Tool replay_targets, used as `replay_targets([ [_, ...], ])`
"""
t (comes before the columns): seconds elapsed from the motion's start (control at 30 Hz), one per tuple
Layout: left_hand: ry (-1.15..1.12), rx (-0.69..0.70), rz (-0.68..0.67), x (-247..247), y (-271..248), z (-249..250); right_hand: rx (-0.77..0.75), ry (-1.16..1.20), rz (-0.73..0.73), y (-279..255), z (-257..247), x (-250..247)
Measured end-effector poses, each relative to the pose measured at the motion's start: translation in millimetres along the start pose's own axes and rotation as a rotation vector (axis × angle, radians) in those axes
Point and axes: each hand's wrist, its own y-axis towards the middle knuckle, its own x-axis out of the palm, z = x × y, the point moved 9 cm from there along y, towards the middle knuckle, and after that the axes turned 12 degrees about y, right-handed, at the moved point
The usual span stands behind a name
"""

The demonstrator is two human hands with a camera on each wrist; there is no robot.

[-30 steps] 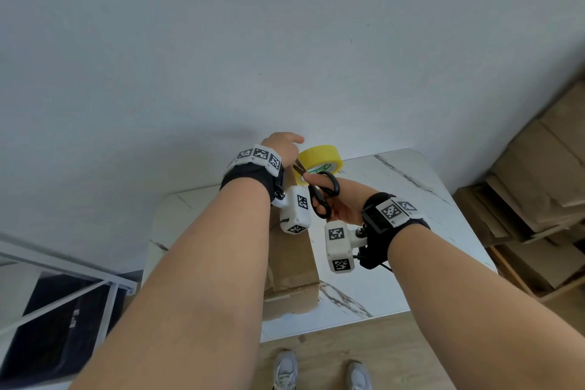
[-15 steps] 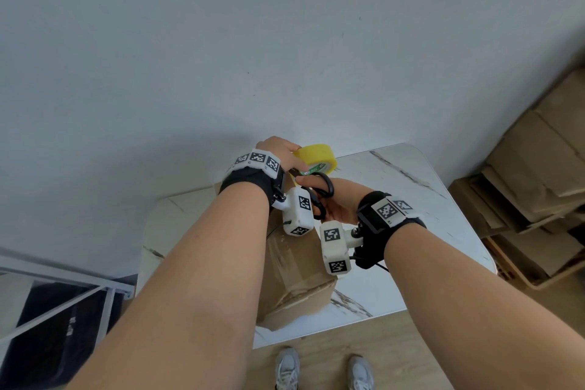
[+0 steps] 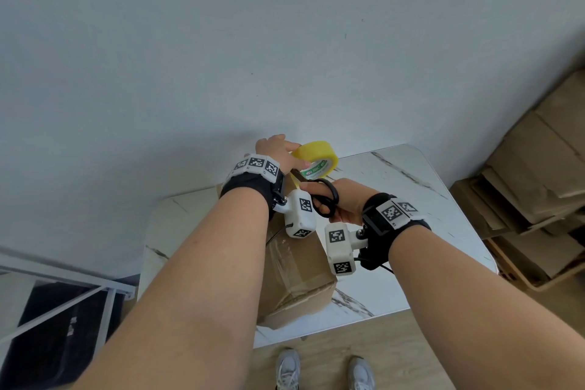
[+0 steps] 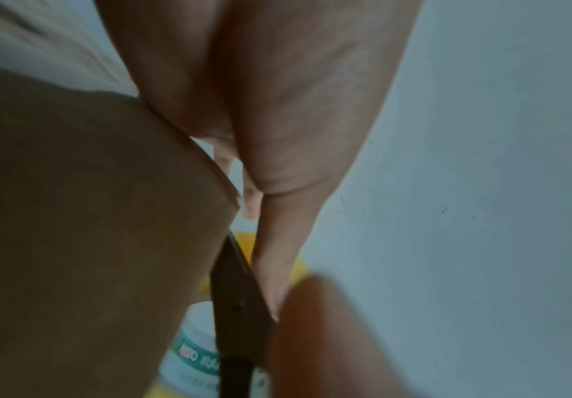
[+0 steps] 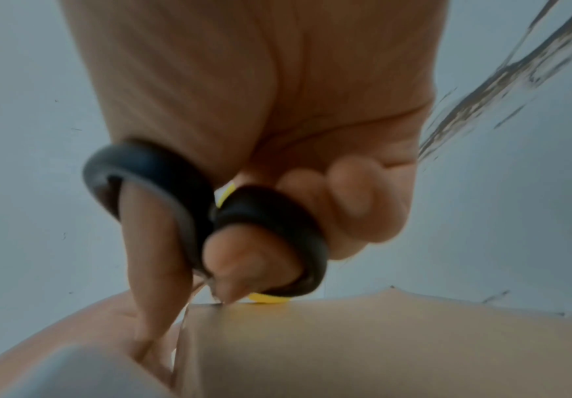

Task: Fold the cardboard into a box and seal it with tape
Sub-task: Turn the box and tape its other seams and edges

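A plain pale wall (image 3: 285, 41) fills most of the head view, and below it stands a white marble-patterned table (image 3: 427, 199) on a wood-look floor (image 3: 395, 351). On the table sits a brown cardboard box (image 3: 297, 272), folded up, with a strip of clear tape running along its top seam and down the near end; the person's left forearm covers much of its left side. The left hand (image 3: 278, 152) reaches over the far end of the box, its thumb and fingers pinching a yellow roll of packing tape (image 3: 316, 157) with a green and white printed core, held raised just above and beyond the box's far edge. The right hand (image 3: 342, 199) holds black-handled scissors (image 3: 323, 199) with its thumb through one loop and a finger through the other, the remaining fingers curled into the palm. The loops lie close together in the right wrist view. The dark blades point toward the left hand and pass just under the roll; in the left wrist view they run alongside the left fingers (image 4: 278, 242) against the cardboard edge, too blurred to tell whether they touch the tape strip. The two hands are close together. Flattened brown cardboard sheets (image 3: 538, 168) are stacked at the right by the wall, a white metal frame (image 3: 63, 288) stands at lower left, and two grey sneakers (image 3: 323, 370) show on the floor.
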Motion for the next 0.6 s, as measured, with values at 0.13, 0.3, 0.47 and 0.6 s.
replay_targets([
  [0.13,-0.079,-0.014,0.043,-3,-1,-3,0.053,-0.068,0.028,-5,12,-18],
  [0.3,-0.103,-0.011,0.078,-5,-2,-3,0.054,-0.067,0.040,-13,27,-30],
  [0.47,-0.136,-0.033,0.120,-7,-3,-8,0.140,-0.099,0.067,-15,55,-40],
  [0.6,-0.163,-0.029,0.116,-5,-1,-10,0.229,-0.284,0.371,-14,70,-79],
])
